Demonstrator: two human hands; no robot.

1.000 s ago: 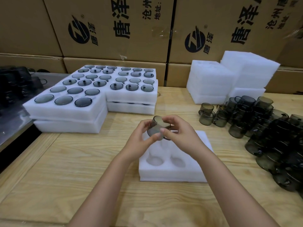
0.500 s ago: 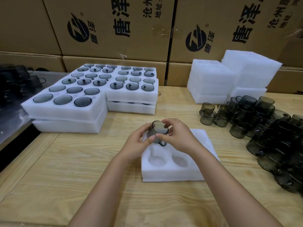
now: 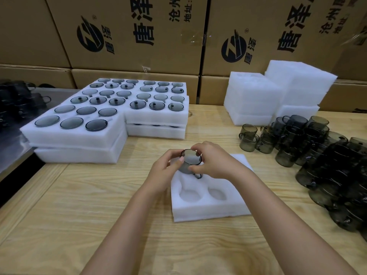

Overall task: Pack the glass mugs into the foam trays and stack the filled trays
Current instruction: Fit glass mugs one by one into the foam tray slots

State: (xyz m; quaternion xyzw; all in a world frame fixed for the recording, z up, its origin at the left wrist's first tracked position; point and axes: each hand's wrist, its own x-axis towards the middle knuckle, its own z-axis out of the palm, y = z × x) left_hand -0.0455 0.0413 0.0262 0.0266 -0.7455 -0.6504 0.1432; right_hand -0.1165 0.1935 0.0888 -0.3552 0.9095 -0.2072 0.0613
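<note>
A smoky glass mug point(image 3: 190, 161) sits upright over the far left of a white foam tray point(image 3: 210, 207), held between both hands. My left hand point(image 3: 163, 171) grips its left side with the thumb on the glass. My right hand point(image 3: 213, 162) pinches the rim from the right, and the handle pokes out below it. Two round hollows in the tray's near row stand bare; my hands hide its far part. Filled trays point(image 3: 83, 133) stand stacked two high at the left.
A heap of loose dark mugs point(image 3: 317, 153) covers the table's right side. Stacks of blank foam trays point(image 3: 278, 96) stand at the back right. Printed cardboard boxes point(image 3: 139, 32) wall the far edge. A metal surface with more dark mugs point(image 3: 21, 100) lies at the left.
The mug has come down from above the tray and turned upright, its mouth now facing up at the far-left hollow. Both hands lowered with it.
</note>
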